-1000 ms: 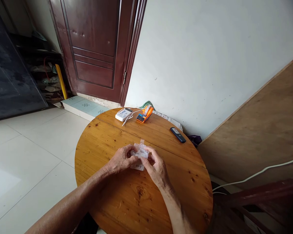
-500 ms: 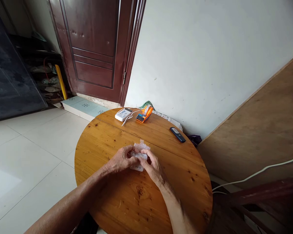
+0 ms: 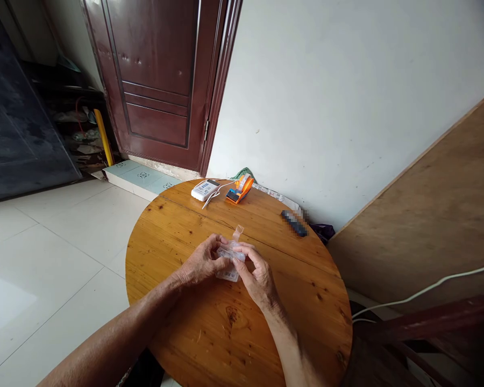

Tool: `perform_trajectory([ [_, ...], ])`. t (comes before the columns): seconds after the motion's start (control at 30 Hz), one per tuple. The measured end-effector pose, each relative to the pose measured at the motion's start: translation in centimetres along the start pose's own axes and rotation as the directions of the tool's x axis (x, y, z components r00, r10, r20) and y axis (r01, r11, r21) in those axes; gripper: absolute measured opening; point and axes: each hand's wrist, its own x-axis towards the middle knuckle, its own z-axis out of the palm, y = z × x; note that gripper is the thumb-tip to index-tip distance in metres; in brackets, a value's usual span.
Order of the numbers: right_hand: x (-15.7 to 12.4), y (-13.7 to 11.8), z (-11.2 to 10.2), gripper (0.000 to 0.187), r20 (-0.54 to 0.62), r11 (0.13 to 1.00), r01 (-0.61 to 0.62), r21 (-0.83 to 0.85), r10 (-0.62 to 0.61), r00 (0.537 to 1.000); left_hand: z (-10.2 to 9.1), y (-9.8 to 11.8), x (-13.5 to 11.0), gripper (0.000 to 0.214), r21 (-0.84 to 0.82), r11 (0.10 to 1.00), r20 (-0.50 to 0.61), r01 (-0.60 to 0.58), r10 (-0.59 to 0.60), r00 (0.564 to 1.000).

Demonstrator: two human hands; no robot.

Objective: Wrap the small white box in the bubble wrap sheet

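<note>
Both my hands meet over the middle of a round wooden table. My left hand and my right hand are closed on a small clear plastic packet, which rests low over the tabletop. A strip of clear tape sticks up from the packet's far edge. My fingers hide most of the packet and whatever is in it.
At the table's far edge lie a white box with a white cord, an orange tape dispenser and a dark remote-like object. A dark red door is behind; a wooden board leans at right.
My fingers have shifted on the packet and the tape strip now stands up more clearly from its far edge. The hands stay in the same place.
</note>
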Motion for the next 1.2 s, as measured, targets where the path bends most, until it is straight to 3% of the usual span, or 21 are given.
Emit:
perform_trajectory([
  [0.1,-0.4,0.3,0.3,0.040,-0.033,0.999,-0.045,0.010,0.046,0.998,0.1,-0.2,0.1,0.085,-0.108,0.994,-0.028,0.026,-0.029,0.999],
  [0.2,-0.6,0.4,0.4,0.053,-0.033,0.998,-0.069,0.010,0.070,0.997,0.1,-0.2,0.1,0.100,-0.165,0.986,0.001,0.038,-0.039,0.999],
  [0.43,-0.5,-0.1,0.1,0.052,-0.025,0.997,-0.077,-0.031,0.076,0.997,-0.1,-0.3,0.2,0.083,-0.155,0.988,0.024,0.022,-0.019,1.000],
  [0.6,-0.5,-0.2,0.2,0.049,-0.008,0.995,-0.097,-0.036,0.097,0.995,-0.3,-1.2,0.4,0.090,-0.157,0.987,0.026,0.027,-0.023,0.999],
  [0.73,-0.4,0.2,0.4,0.050,0.011,0.986,-0.156,-0.051,0.157,0.987,-0.3,-1.4,0.3,0.076,0.071,0.997,-0.029,0.014,-0.012,0.999],
  [0.87,-0.3,0.8,0.5,0.055,0.008,0.972,-0.225,-0.061,0.226,0.974,-0.2,-1.0,0.1,0.064,0.329,0.944,-0.091,-0.004,0.036,0.995],
  [1.03,-0.4,1.0,0.7,0.053,0.015,0.979,-0.183,-0.090,0.185,0.983,-0.2,-0.5,-0.2,0.062,0.363,0.931,-0.080,-0.020,0.053,0.995],
  [1.2,-0.5,0.6,0.8,0.052,0.042,0.985,-0.133,-0.107,0.138,0.989,-0.1,-0.4,-0.2,0.039,0.460,0.879,-0.048,-0.126,0.167,0.985],
])
